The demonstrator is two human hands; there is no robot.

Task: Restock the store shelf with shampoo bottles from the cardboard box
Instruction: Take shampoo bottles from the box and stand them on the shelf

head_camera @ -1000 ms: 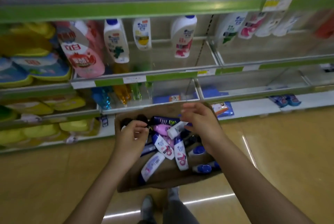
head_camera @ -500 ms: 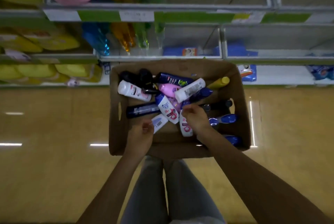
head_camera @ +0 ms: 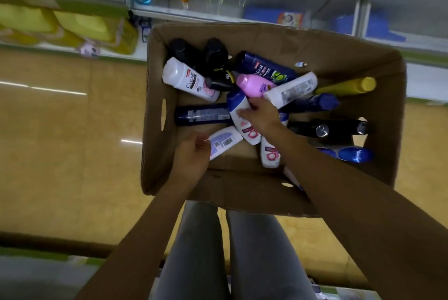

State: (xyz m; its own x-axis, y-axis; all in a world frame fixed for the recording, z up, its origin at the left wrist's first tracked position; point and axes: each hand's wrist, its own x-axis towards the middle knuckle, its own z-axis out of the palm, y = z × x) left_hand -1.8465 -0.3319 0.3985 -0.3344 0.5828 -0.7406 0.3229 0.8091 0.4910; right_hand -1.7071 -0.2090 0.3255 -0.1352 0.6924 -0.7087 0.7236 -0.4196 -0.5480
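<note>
Shampoo bottle [head_camera: 240, 118] seemingly under right grip [head_camera: 260, 118]

Shop aisle: stocked product shelves [head_camera: 218, 12]

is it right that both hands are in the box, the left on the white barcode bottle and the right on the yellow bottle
Not quite. The head view shows the right hand on the white bottle with the blue cap in the middle of the box, not on the yellow bottle, which lies untouched by the far right wall. The left hand is on the barcode bottle, as you say.
</note>
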